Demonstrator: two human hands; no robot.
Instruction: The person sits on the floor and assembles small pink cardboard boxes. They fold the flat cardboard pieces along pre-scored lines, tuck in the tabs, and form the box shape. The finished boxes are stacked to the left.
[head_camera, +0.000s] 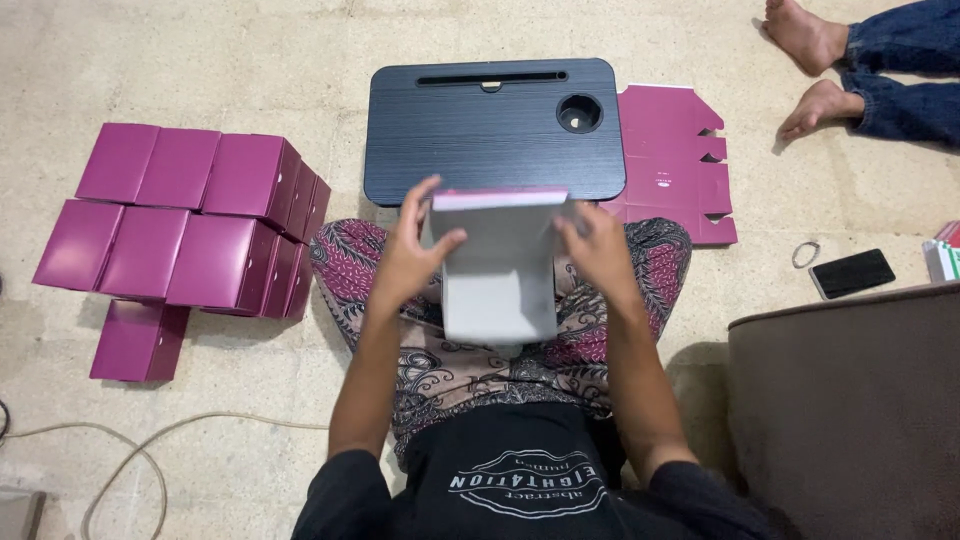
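Observation:
I sit cross-legged on the floor and hold a partly folded carton (497, 265), grey on its inner face with a magenta top edge, over my lap. My left hand (412, 250) grips its left side, thumb across the grey face. My right hand (598, 245) clasps the right side. Just beyond the carton stands a dark lap desk (495, 135) with a slot and a round cup hole. Flat magenta carton blanks (675, 160) lie to the right of the desk.
Several finished magenta boxes (185, 215) are stacked on the floor at the left. Another person's bare feet (810, 60) are at the top right. A black phone (851, 273), a ring-shaped band (805, 253), a brown cushion (850, 400) and a cable (130, 450) lie around.

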